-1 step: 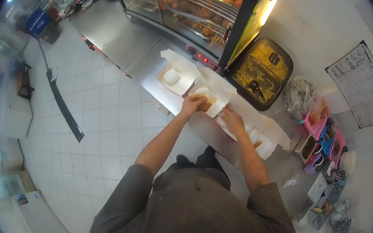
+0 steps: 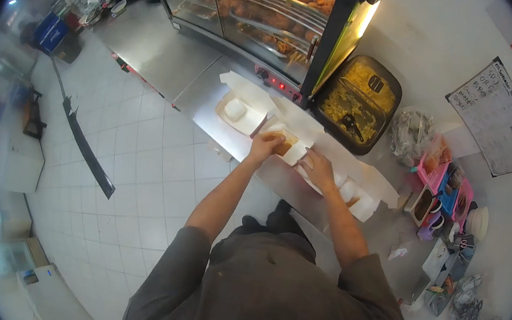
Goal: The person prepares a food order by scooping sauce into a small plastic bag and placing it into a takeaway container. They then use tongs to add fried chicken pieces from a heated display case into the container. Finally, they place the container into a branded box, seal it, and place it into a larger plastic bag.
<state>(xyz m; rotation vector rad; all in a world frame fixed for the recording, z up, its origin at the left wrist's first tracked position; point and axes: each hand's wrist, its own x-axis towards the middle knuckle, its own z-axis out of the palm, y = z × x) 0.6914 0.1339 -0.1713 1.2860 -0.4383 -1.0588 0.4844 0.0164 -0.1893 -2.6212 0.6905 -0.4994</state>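
Bun sits in open white box on steel table; my left hand pinches it, right hand flat, holding nothing. Box not closed; more boxes wait.

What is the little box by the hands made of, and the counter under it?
The open box looks like thin white cardboard or paperboard: matte, with folded flaps. The left hand holds its edge; the right hand rests beside it. The counter seems stainless steel: grey, smooth, with a dull shine.
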